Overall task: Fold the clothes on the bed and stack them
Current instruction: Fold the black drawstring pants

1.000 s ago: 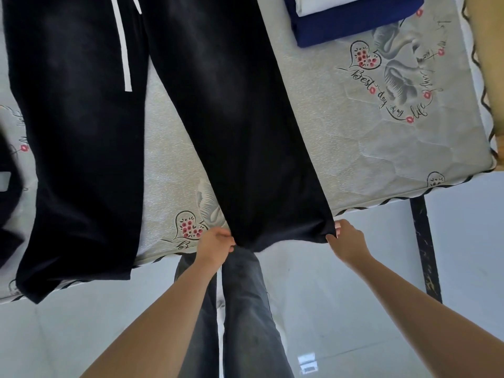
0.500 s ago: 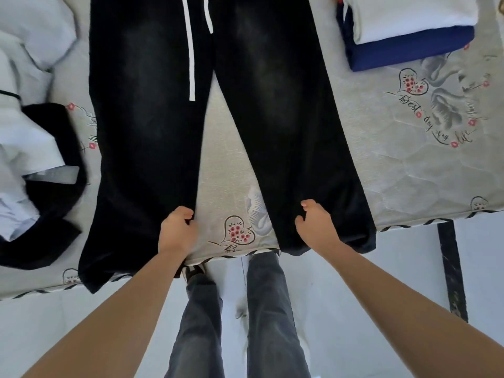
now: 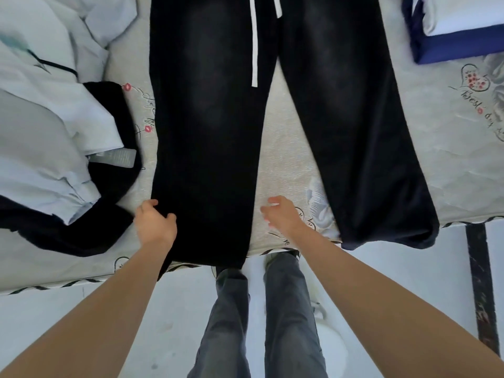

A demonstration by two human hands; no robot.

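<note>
Black trousers (image 3: 207, 126) with white drawstrings (image 3: 254, 50) lie flat on the mattress (image 3: 286, 148), legs spread apart and hems hanging a little over the near edge. My left hand (image 3: 155, 225) grips the outer edge of the left trouser leg near its hem, thumb on the fabric. My right hand (image 3: 282, 215) hovers over the bare mattress between the two legs, just right of the left leg's inner edge, fingers loosely curled and holding nothing. A folded stack, white on navy (image 3: 458, 42), sits at the far right.
A loose heap of pale blue and white clothes (image 3: 46, 110) over a black garment (image 3: 109, 186) lies at the left. The mattress's near edge runs across the view; below it are a pale floor, my own legs (image 3: 231, 323) and a dark bed-frame post (image 3: 480, 282).
Both hands have left the right trouser leg and moved left. The left hand now grips the left leg's outer edge; the right hand has let go and hovers between the legs.
</note>
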